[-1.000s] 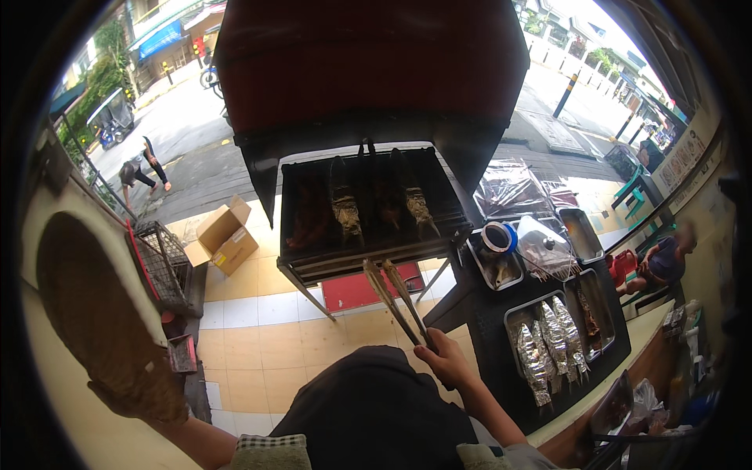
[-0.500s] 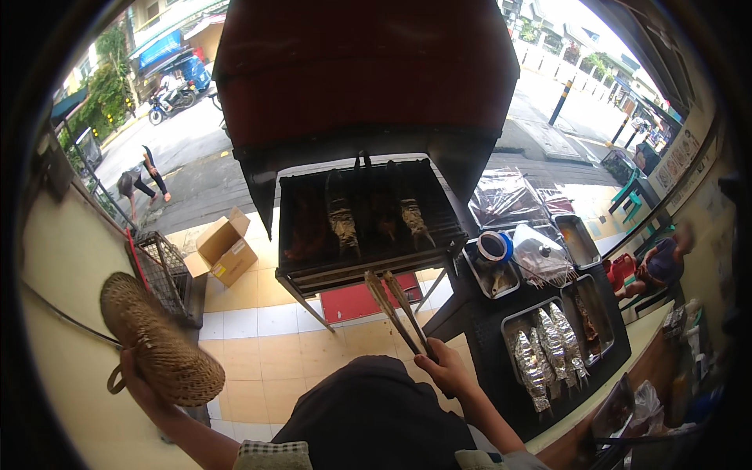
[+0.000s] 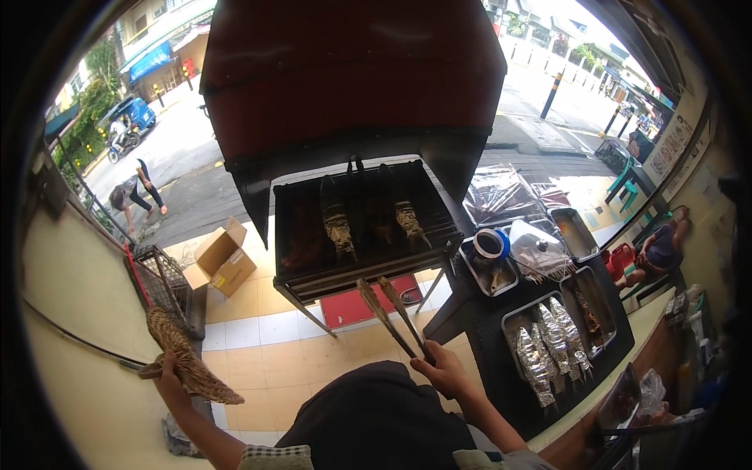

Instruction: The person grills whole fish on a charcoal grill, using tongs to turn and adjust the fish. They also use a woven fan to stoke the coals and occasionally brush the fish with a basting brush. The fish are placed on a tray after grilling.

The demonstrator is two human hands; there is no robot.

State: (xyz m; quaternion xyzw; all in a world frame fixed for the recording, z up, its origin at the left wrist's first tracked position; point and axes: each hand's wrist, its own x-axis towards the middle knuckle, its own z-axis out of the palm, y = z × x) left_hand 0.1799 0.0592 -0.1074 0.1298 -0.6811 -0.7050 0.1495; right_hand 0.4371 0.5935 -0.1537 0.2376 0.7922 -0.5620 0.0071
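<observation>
In my left hand (image 3: 169,382) is a woven hand fan (image 3: 186,352), gripped by its handle and turned nearly edge-on beside the left wall. My right hand (image 3: 446,370) is closed around long tongs (image 3: 392,323); their tips are apart, with nothing between them, just below the front edge of the grill (image 3: 362,273). On the dark grate lie a partly foil-wrapped fish (image 3: 338,225) and another foil-wrapped fish (image 3: 407,219). Darker pieces beside them are too shadowed to name. Several foil-wrapped fish (image 3: 536,368) rest in a metal tray on the right.
A red hood (image 3: 352,78) rises over the grill. On the black table (image 3: 470,356) are metal trays, a blue-rimmed container (image 3: 491,244) and skewers under a clear lid (image 3: 540,244). A cardboard box (image 3: 223,262) and wire cage (image 3: 160,270) stand left. People are beyond.
The fan has swung from facing me broadly to nearly edge-on, and my left hand has moved slightly right and down. The tongs have shifted a little left. A three-wheeler and motorcycle moved on the street.
</observation>
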